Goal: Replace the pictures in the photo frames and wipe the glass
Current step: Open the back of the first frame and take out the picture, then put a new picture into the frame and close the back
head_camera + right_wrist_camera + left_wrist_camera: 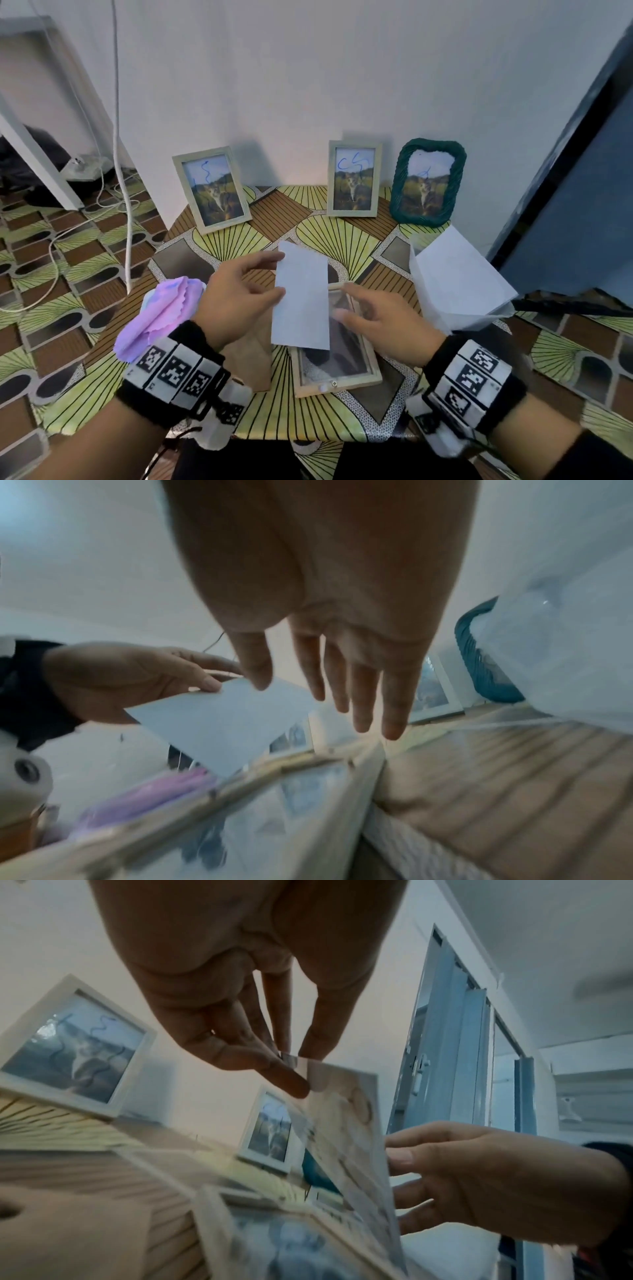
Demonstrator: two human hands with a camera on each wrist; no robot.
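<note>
The left hand [236, 301] pinches a picture [301, 298] by its left edge between thumb and fingers, white back up, holding it above the open wooden frame [337, 363] that lies flat at six o'clock on the patterned table [342, 236]. The right hand [383, 325], fingers spread loosely and gripping nothing, hovers over the frame at the picture's three o'clock side. Three filled frames stand at twelve o'clock against the wall: two pale ones [212, 188] [354, 178] and a green woven frame [428, 181]. A purple cloth [157, 315] lies at nine o'clock, white paper [459, 281] at three.
</note>
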